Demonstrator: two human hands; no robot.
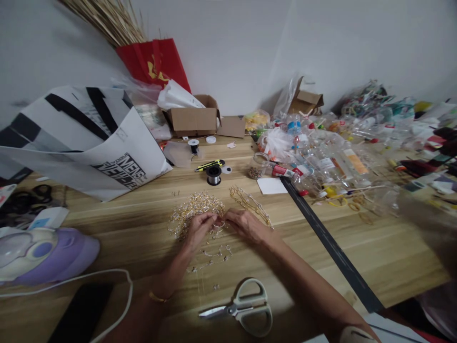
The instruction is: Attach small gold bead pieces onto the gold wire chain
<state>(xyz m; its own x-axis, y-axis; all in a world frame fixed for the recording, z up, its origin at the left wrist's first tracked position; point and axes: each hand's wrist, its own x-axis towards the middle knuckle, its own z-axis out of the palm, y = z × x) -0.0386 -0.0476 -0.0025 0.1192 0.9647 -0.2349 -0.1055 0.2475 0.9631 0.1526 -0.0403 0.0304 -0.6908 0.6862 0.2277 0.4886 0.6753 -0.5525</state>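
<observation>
My left hand (pixel 198 230) is closed in a pinch, its fingertips meeting those of my right hand (pixel 246 224), which is also pinched. Between them shows a small curved beaded chain (pixel 218 225); its finer parts are too small to make out. Just behind and left of the fingers lies a heap of gold and clear beaded chains (pixel 194 206). Longer gold chains (pixel 252 202) stretch out beyond my right hand. Nearer to me are short loose beaded pieces (pixel 214 261). Scissors (pixel 246 307) with pale handles lie between my forearms, blades pointing left.
Wire spools (pixel 213 176), a yellow cutter knife (pixel 209 165) and a bead jar (pixel 257 166) stand behind the heap. Plastic bottles (pixel 324 152) crowd the right. A dark strip (pixel 328 238) crosses the table. Left are a white bag (pixel 117 162), purple device (pixel 76 250) and phone (pixel 82 312).
</observation>
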